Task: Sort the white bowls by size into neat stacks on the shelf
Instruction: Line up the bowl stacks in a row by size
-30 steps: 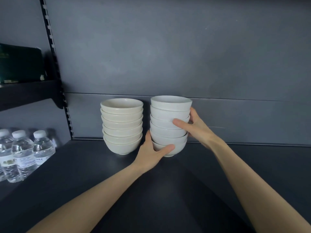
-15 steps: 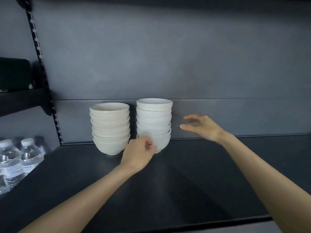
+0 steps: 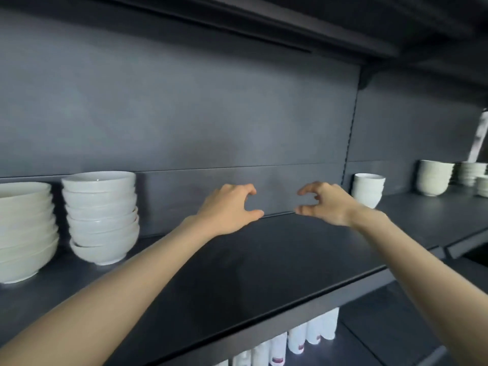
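Two stacks of white bowls stand at the left of the dark shelf: a wider stack at the frame's edge and a smaller-bowl stack beside it. My left hand and my right hand hover over the bare middle of the shelf, fingers loosely curved, holding nothing. A short stack of small white bowls stands just past my right hand. More bowl stacks sit further right on the adjoining shelf.
A dark back panel runs behind the shelf, and an upper shelf hangs overhead. White bottles stand on the lower shelf below the front edge. Another pile of white dishes sits at the far right.
Both hands let go of the right-hand bowl stack and moved right, away from it. My view swung right, so the two stacks now sit at the left and new bowls appear at right.
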Demonstrator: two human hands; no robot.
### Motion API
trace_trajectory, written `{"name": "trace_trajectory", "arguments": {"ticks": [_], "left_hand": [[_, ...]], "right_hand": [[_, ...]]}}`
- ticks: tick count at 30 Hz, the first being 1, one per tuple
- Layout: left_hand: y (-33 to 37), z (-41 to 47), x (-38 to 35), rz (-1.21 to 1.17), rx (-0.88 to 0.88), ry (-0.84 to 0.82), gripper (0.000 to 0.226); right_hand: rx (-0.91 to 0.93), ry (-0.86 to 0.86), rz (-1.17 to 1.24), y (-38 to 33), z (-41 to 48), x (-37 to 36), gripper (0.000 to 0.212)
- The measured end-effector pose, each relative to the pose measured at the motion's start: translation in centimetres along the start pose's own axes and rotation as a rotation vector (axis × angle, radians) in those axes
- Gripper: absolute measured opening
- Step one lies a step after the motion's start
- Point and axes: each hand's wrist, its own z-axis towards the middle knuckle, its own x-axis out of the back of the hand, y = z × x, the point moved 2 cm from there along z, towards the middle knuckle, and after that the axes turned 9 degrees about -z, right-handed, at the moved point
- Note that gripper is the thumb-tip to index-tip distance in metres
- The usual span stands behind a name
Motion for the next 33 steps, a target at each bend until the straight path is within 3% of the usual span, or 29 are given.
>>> {"name": "trace_trajectory", "arguments": {"ticks": [14, 33], "left_hand": [[22.4, 9.6, -16.2, 0.144, -0.269, -0.120, 0.062], [38.2, 33.2, -37.5, 0.041, -0.482, -0.187, 0.059]], "right_hand": [[-0.207, 0.064, -0.204, 27.4, -8.3, 8.7, 0.057], [-0.380, 0.112, -0.274, 56.8, 0.6, 13.1, 0.054]]}}
